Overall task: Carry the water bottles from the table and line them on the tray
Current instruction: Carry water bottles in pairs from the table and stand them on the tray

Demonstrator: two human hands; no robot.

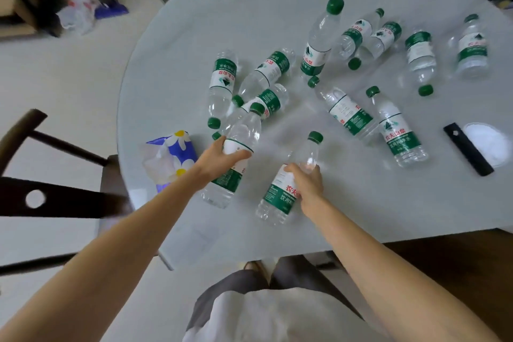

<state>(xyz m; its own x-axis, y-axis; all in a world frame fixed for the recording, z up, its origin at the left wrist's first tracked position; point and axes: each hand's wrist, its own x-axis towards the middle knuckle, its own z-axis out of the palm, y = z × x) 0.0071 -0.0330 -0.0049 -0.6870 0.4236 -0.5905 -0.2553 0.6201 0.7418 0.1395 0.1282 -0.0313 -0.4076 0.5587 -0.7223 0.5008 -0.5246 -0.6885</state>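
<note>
Clear plastic with green caps: in the head view, the left hand (pixel 219 155) wraps one water bottle (pixel 236 158) at its label, and the right hand (pixel 306 184) grips a second bottle (pixel 288 183) by the shoulder. Both sit near the desk (pixel 361 216) edge; the other bottles (pixel 347 114) lie scattered behind. No tray is visible. Squeeze lightly, lift straight up, and clear the neighbours before turning away.

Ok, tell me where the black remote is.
In the head view, the black remote lies flat at the table's right side, beside a white round dish.
</note>
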